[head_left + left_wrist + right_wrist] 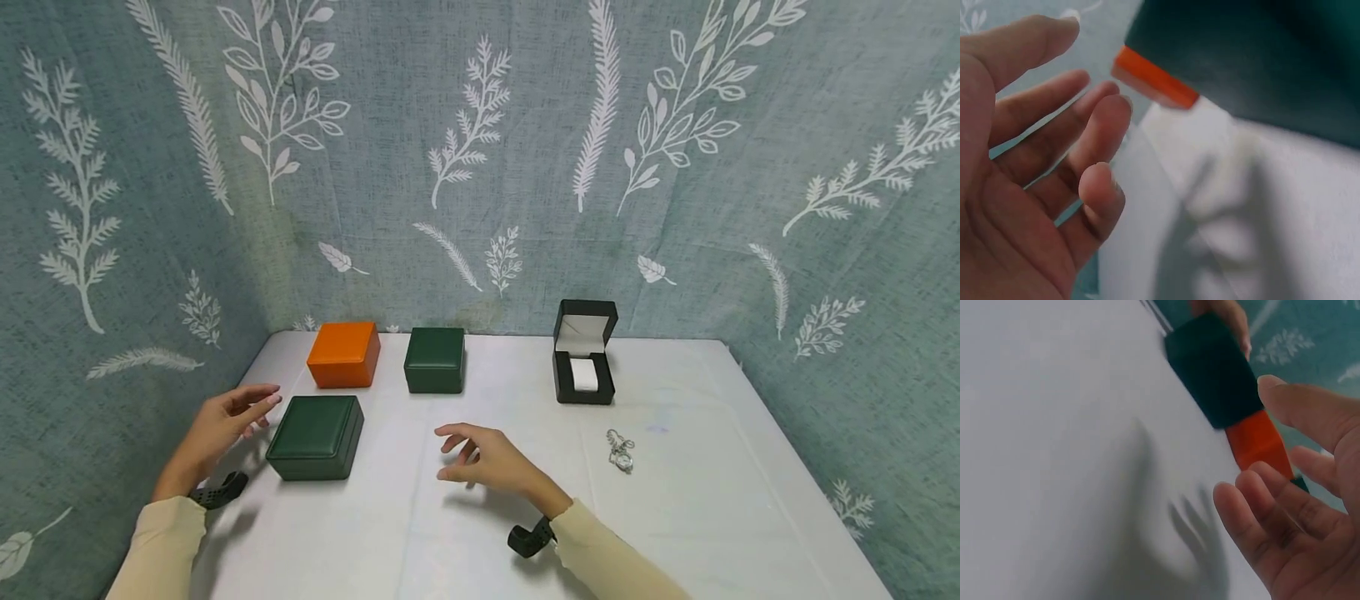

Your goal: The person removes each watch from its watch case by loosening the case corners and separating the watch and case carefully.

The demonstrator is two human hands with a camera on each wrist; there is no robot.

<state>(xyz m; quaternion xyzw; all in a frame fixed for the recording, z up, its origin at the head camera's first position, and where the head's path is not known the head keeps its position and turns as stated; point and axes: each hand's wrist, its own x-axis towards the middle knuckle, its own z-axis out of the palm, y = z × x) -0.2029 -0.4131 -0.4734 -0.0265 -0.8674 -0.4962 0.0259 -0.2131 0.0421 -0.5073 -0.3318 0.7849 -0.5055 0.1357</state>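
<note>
Two hands, left (215, 432) and right (493, 460) | fingers loosely spread, empty | left beside front green box (315, 433) | right above table (420, 542)

A blue-green fabric backdrop (540, 167), printed with white leaf sprigs (472, 123) and feather-like fronds (597, 100), encloses the rear, left and right sides of the work area. The white tabletop (720, 492) shows faint creases; its rear edge adjoins the backdrop, and its side edges diverge toward the viewer. Illumination is diffuse, casting soft-edged shadows (491, 502) on the surface.
</note>
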